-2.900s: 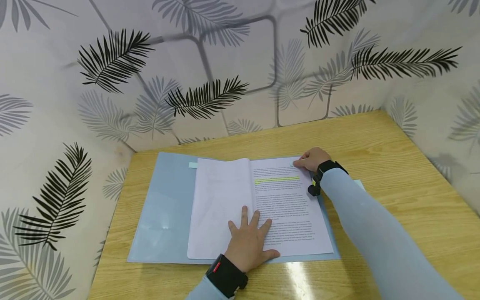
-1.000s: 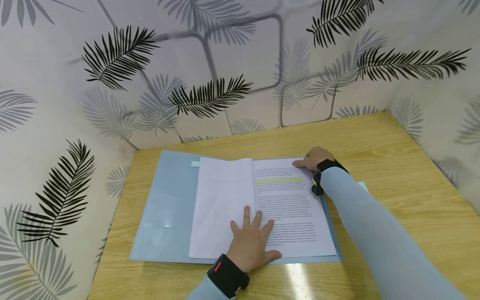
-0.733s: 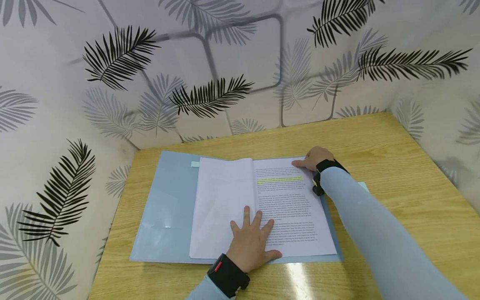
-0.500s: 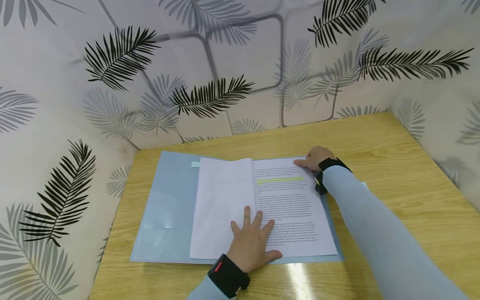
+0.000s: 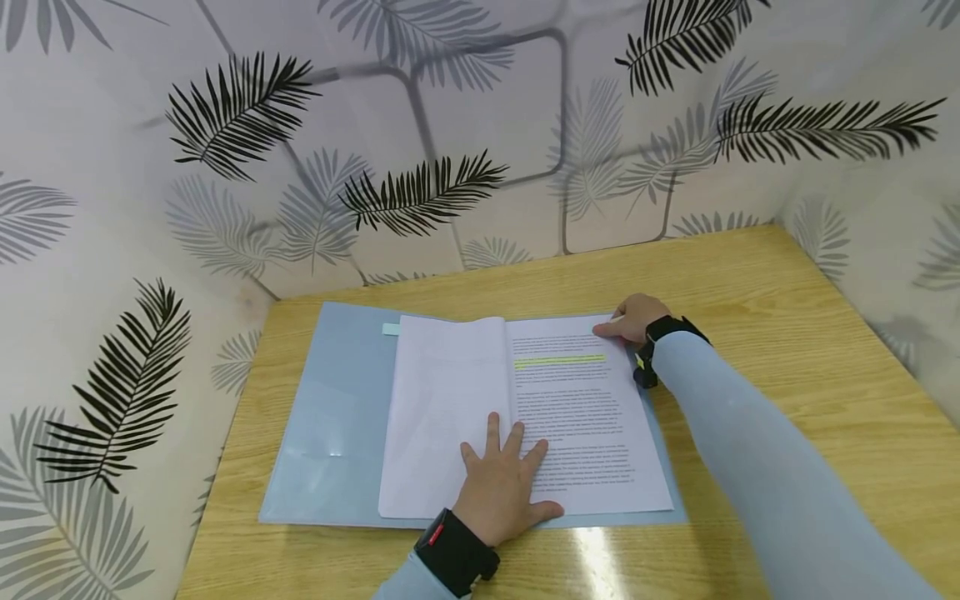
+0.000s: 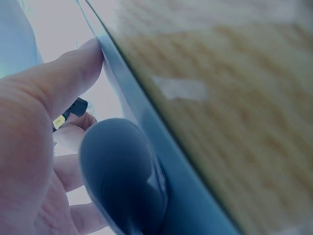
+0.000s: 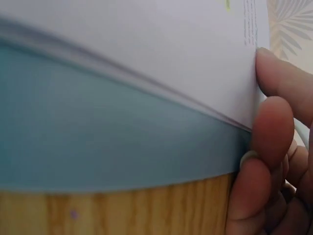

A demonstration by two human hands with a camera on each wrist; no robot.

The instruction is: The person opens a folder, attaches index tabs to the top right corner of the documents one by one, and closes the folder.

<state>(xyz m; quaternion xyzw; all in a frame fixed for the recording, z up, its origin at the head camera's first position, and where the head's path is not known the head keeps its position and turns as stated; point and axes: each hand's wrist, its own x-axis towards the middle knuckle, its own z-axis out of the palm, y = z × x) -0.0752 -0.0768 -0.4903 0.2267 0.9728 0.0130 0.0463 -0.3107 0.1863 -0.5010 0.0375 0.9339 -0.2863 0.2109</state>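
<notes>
A blue folder (image 5: 322, 417) lies open, with a stapled-looking stack of white pages inside. The left page (image 5: 442, 408) is blank on its visible side; the right page (image 5: 573, 408) carries printed text and a yellow highlighted line (image 5: 558, 360). My left hand (image 5: 495, 492) rests flat with spread fingers across the lower middle of both pages. At the upper right corner my right hand (image 5: 636, 317) pinches the page, thumb on top. In the right wrist view its fingers (image 7: 274, 127) sit at the corner of the pages, over the folder edge (image 7: 122, 132).
A pale green tab (image 5: 391, 329) sticks out from the left page's top. The wooden table (image 5: 825, 333) extends right and behind the folder. Leaf-patterned covering (image 5: 480, 125) stands along the back and sides. The left wrist view shows a curled loop of sheet (image 6: 122, 171) at the folder's near edge.
My right hand has slid slightly right toward the page's edge at the corner. A small pale tab by its thumb in the oldest frame no longer shows. The left hand stays put.
</notes>
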